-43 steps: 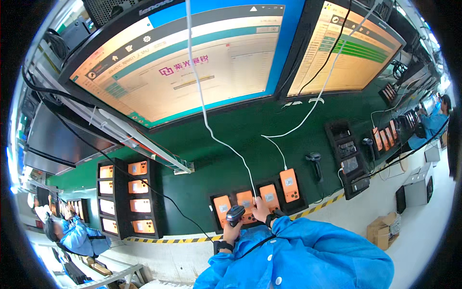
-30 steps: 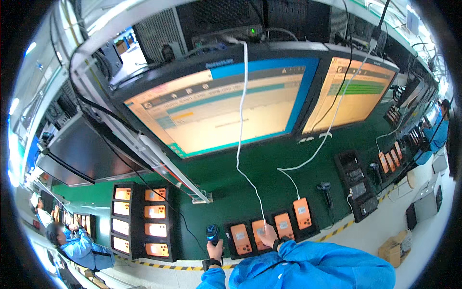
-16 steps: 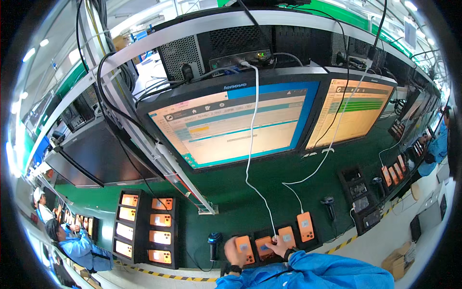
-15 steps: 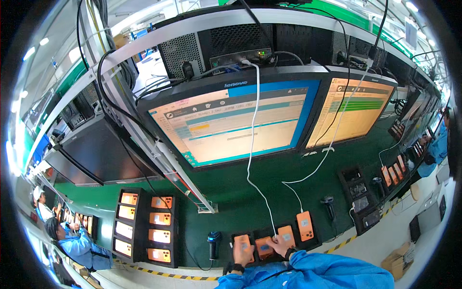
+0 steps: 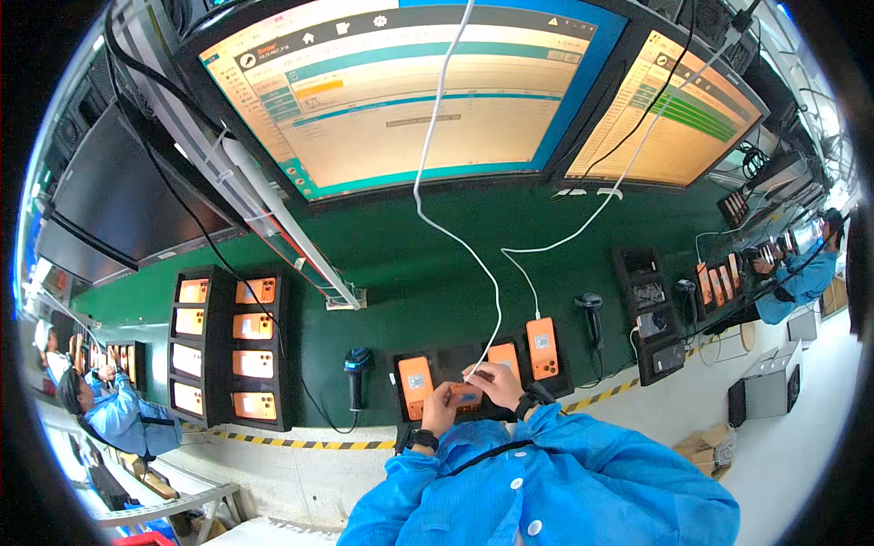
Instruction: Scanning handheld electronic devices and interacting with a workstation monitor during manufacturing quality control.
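Observation:
Close to my body, an orange phone (image 5: 467,395) is held up over a black tray (image 5: 452,358). My left hand (image 5: 439,409) grips its left end, fingers closed. My right hand (image 5: 498,386) pinches the tip of a white cable (image 5: 492,309) at the phone's upper edge. Whether the plug is inside the port is hidden by my fingers. In the tray, another orange phone (image 5: 416,386) lies left of my hands, and a third phone (image 5: 503,360) is partly covered by my right hand. Farther right, an orange phone (image 5: 543,348) has a second white cable (image 5: 535,300) at its top.
Handheld scanners stand on both sides, one at left (image 5: 357,375) and one at right (image 5: 592,318). Black trays of orange phones (image 5: 255,366) sit farther left. A metal post (image 5: 305,241) rises before the large monitor (image 5: 410,109). Co-workers (image 5: 123,414) sit at both sides.
The view has tilted downward. My left hand has left the leftmost phone and now grips the middle one, lifted from its slot. My right hand keeps the cable tip, now at that phone.

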Demonstrator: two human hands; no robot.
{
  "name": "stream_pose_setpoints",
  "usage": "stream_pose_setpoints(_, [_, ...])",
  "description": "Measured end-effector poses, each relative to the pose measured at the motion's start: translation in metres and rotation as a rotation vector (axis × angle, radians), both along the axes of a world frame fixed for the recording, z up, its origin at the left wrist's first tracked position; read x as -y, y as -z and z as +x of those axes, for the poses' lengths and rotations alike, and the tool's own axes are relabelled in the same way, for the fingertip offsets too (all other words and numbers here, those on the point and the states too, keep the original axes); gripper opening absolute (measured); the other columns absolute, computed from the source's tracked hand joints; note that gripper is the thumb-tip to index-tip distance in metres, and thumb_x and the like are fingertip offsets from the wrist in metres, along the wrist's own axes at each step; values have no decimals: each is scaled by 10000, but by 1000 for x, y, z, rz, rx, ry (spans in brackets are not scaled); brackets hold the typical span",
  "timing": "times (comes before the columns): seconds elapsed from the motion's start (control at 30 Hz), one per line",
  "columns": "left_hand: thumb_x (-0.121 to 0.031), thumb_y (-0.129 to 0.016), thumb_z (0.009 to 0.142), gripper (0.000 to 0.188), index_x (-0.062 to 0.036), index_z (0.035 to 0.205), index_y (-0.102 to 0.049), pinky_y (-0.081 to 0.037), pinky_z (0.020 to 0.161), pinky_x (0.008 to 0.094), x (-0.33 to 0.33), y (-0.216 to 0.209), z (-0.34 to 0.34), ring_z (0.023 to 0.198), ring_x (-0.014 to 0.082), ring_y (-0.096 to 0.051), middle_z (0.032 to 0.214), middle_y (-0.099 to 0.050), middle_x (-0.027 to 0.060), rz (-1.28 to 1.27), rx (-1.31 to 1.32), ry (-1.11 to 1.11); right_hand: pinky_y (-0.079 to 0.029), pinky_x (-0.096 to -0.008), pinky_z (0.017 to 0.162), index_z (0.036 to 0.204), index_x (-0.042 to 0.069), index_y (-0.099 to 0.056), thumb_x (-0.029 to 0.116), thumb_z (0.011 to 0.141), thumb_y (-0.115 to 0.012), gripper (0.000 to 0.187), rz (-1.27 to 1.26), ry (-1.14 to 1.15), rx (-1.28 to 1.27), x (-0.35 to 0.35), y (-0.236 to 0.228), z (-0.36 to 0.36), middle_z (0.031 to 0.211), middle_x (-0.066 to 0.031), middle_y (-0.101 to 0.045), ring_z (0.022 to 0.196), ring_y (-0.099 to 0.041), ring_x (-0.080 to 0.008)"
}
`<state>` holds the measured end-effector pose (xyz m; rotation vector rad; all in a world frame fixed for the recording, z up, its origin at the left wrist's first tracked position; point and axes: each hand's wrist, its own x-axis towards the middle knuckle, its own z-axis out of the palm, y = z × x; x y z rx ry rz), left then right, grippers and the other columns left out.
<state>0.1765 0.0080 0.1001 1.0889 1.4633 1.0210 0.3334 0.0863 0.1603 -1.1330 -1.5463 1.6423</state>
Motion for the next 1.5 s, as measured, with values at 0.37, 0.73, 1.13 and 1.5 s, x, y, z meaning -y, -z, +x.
stream_pose_setpoints(0.37, [-3, -554, 811, 176, -16, 984, -579, -463, 632, 265, 8, -19, 0, 703, 113, -572, 775, -619, 57, 76, -42, 61, -465, -363, 750, 870, 74, -643, 204, 825, -567, 158, 446, -178, 366, 12, -15, 4, 884, -82, -609, 862, -575, -273])
stream_pose_setpoints(0.73, [-11, -571, 809, 230, 34, 1034, -563, -484, 729, 275, -21, 33, 14, 823, 145, -607, 899, -643, 84, -40, 292, -78, -470, -339, 727, 1125, 79, -570, 222, 821, -607, 338, 435, -88, 509, 27, -2, 41, 966, -115, -589, 853, -584, -241])
stream_pose_setpoints(1.13, [-8, -577, 699, 396, 48, 1089, -537, -417, 894, 410, -48, 6, 27, 1004, 370, -537, 1019, -590, 227, 299, -546, -247, -510, -304, 671, 982, 49, -628, 218, 768, -631, 273, 165, 282, 534, 27, 60, 148, 802, -97, -653, 706, -634, -196])
stream_pose_setpoints(1.5, [-288, -636, 734, 432, -95, 1116, -569, -456, 869, 425, 18, 93, 29, 1023, 364, -541, 1140, -551, 187, 74, -684, 414, -416, -442, 865, 1056, 95, -579, 260, 759, -610, 341, 342, 461, 854, -99, 62, 129, 1059, -165, -560, 1005, -495, -357])
